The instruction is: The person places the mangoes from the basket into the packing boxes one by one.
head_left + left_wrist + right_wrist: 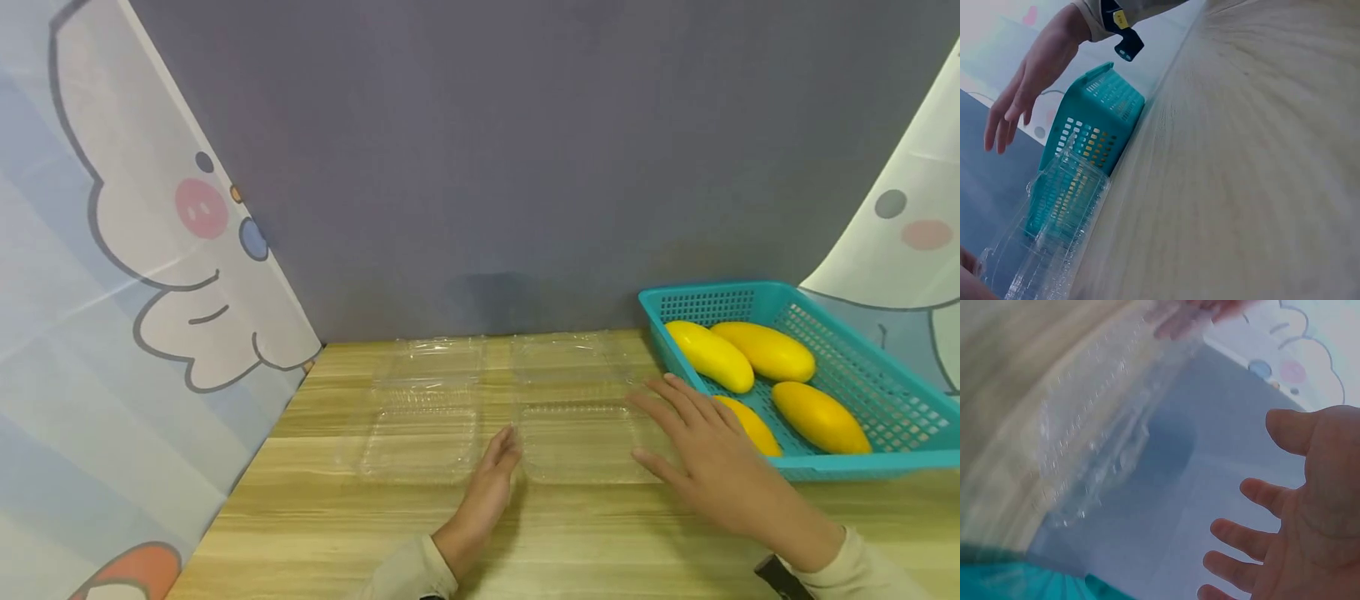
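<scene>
Two clear plastic clamshell boxes lie side by side with lids raised at the back: a left box point(420, 442) and a right box point(577, 442). My left hand point(483, 496) is upright at the near left corner of the right box, fingers extended; whether it touches the rim I cannot tell. My right hand point(708, 462) hovers between that box and the basket, fingers spread, holding nothing; its palm point(1329, 512) fills the right side of the right wrist view. Several yellow mangoes point(761, 350) lie in the teal basket point(892, 358); the right hand partly hides one.
The wooden table point(300, 500) runs up to a grey backdrop point(480, 167). Printed cartoon cloths hang at the left point(97, 375) and right. The basket stands at the table's right, its near rim below the right forearm.
</scene>
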Available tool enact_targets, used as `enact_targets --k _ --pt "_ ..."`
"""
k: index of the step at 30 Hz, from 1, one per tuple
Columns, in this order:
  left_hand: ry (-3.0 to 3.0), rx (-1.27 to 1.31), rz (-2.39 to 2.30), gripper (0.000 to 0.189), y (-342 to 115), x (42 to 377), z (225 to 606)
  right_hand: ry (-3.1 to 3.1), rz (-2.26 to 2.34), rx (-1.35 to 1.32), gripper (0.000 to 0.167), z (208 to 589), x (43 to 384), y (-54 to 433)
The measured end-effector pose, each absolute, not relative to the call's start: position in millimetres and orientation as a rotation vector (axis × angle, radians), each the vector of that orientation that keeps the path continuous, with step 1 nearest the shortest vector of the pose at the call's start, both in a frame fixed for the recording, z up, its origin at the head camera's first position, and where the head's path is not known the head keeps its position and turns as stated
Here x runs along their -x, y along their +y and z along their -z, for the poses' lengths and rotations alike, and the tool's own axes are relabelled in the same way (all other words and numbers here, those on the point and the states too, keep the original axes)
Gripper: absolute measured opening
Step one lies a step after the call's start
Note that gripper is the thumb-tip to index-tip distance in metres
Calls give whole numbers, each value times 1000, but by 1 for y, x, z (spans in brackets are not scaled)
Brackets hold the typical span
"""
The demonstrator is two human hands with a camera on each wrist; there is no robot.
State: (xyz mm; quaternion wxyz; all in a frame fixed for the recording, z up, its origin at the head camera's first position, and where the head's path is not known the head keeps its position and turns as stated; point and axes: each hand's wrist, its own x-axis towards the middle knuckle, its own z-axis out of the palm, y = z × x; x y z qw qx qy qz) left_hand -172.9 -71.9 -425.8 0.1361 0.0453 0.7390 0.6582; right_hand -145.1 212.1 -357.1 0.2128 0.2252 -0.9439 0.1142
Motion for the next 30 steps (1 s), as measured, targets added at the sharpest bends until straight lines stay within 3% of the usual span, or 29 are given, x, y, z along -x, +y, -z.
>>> enact_targets --k 11,21,30 --pt "2057 -108 -1918 63 -81 171 433 -2614 -350 -613 62 323 170 253" --pt "2053 -102 -1933 62 -86 174 435 -2903 -282 -410 67 279 226 310" --pt "2073 -71 -1956 59 -86 177 435 -3049 -154 -341 69 281 269 342"
